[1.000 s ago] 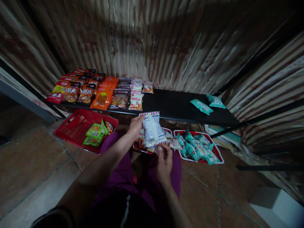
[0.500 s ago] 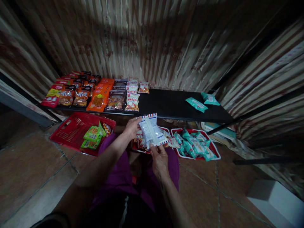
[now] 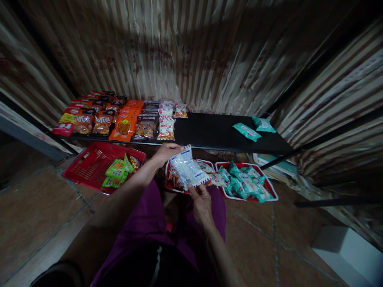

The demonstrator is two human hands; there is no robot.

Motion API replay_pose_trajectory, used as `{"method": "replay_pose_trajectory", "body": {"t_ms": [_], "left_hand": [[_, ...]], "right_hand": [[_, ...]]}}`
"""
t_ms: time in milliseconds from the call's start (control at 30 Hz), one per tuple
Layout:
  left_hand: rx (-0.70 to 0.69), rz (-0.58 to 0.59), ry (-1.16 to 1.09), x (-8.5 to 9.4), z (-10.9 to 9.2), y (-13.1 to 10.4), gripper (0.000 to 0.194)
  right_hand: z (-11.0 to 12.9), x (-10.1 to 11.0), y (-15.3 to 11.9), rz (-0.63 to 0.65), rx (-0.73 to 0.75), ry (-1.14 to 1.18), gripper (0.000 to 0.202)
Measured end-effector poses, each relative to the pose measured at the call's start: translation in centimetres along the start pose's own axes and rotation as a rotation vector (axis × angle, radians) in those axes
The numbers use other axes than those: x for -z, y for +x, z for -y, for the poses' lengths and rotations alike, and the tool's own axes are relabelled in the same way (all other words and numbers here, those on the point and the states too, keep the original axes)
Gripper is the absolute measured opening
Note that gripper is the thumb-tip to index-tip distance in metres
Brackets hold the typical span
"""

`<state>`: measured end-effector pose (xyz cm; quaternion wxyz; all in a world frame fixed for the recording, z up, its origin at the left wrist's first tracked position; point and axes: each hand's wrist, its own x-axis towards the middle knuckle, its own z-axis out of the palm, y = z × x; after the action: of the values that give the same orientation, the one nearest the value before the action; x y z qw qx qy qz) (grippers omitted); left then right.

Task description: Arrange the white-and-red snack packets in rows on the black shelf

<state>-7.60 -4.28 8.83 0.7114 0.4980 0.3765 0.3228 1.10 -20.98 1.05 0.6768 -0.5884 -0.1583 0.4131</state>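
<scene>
- Two bare hands, seen from above, hold one white snack packet [image 3: 190, 165] between them, its panel of small print facing up, over a red basket with a white rim [image 3: 177, 191] and near the wearer's purple trousers [image 3: 136, 231]
- Left hand [image 3: 167, 152]: fingers pinching the packet's upper left edge, just in front of a long black shelf [image 3: 209, 129]
- Right hand [image 3: 201, 202]: thumb and fingers pinching the lower edge
- On the shelf, from left to right: red and dark packets [image 3: 85, 119], orange packets [image 3: 125, 123], brown packets [image 3: 146, 126], a row of white packets [image 3: 166, 128], then, well apart, two teal packets [image 3: 247, 132]
- Below, a larger red basket [image 3: 89, 159] with some green packets [image 3: 116, 171] stands to the left; to the right, another white-rimmed basket [image 3: 271, 190] is heaped with teal bags [image 3: 245, 183]
- Possible slip: the packet is held only by its edges, so a loosened pinch could drop it into the basket below or against a knee
- Possible tear: pulling the hands apart could strain the seals
- Possible knock: the frontmost white packet lies close to the shelf's front edge, where a careless left hand could push it askew
- Possible mix-up: a loose packet [image 3: 218, 179] lies across the neighbouring rims, and a bump could tip it among the teal bags
</scene>
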Motion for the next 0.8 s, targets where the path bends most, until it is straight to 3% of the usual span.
{"method": "replay_pose_trajectory", "body": {"t_ms": [133,267,500,667,800], "left_hand": [[-0.023,-0.056,0.044,0.0,0.3,0.0,0.019],[-0.036,-0.048,0.096,0.1,0.8,-0.1,0.024],[-0.050,-0.044,0.135,0.6,1.2,0.4,0.026],[-0.074,-0.119,0.119,0.0,1.0,0.3,0.018],[-0.035,-0.115,0.119,-0.6,0.8,0.1,0.015]], "right_hand": [[0.5,0.0,-0.4,0.037,-0.029,0.072,0.041],[1.7,0.4,0.1,-0.057,0.023,0.172,0.041],[3.4,1.9,2.2,-0.067,0.022,0.023,0.034],[3.8,1.3,1.4,-0.137,0.001,0.111,0.031],[4.0,0.7,0.5,-0.167,-0.044,0.197,0.030]]}}
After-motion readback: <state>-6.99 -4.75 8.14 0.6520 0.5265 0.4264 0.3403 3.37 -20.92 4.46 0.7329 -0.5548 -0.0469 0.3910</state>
